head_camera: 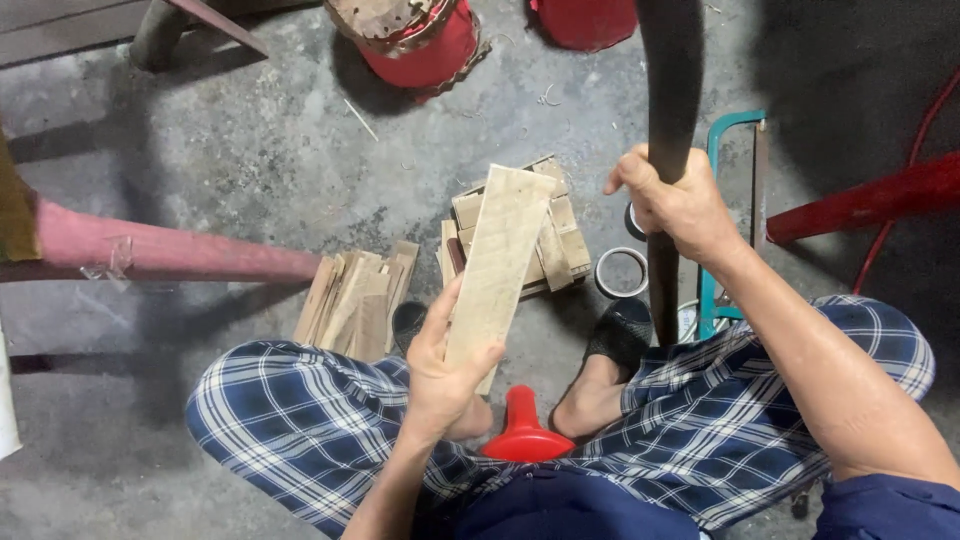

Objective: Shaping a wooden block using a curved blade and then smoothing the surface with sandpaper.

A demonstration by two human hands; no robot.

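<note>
My left hand (440, 375) grips the lower end of a flat pale wooden slat (497, 260), held upright and tilted slightly right above my lap. My right hand (675, 200) is closed around a long dark curved pole (668, 90) that runs from the top of the view down to the floor between my feet. Behind the slat lies a pile of short wooden offcuts (560, 235) on the concrete floor. I sit with checked blue trousers (290, 410) and dark sandals.
A second stack of thin wood strips (355, 300) lies left of my knee. A teal hacksaw (735, 170) and a tape roll (621, 272) lie by the pole. A red stool part (523, 430) sits between my legs. A pink beam (160, 250) crosses at left, red containers (425, 45) stand behind.
</note>
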